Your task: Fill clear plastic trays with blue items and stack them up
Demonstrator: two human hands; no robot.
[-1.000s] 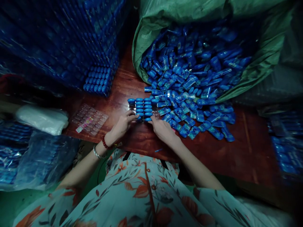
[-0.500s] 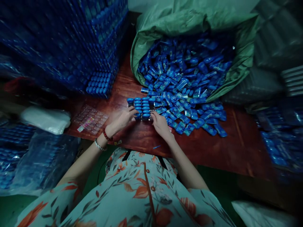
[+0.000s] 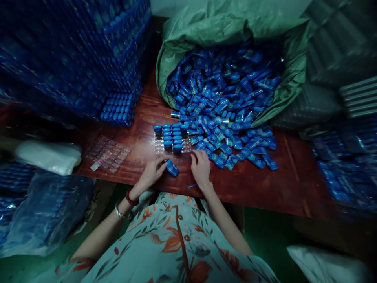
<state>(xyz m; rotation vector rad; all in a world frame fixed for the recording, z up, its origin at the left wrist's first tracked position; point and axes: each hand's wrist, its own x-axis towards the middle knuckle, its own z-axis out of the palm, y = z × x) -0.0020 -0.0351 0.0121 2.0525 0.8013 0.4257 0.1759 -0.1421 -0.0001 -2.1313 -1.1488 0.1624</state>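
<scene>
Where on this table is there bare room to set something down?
The widest bare patch of table lies right of the loose blue pieces. A smaller one sits between the empty tray and part-filled tray; a strip runs between stack and sack. Pieces crowd the space from sack to part-filled tray; another piece sits at the left hand.

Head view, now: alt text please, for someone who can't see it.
A person's left hand has its fingertips at a small blue container, with the right hand to its right. Beyond them, a clear tray on a reddish-brown table is partly filled with blue pieces; loose containers spill from a green sack.
</scene>
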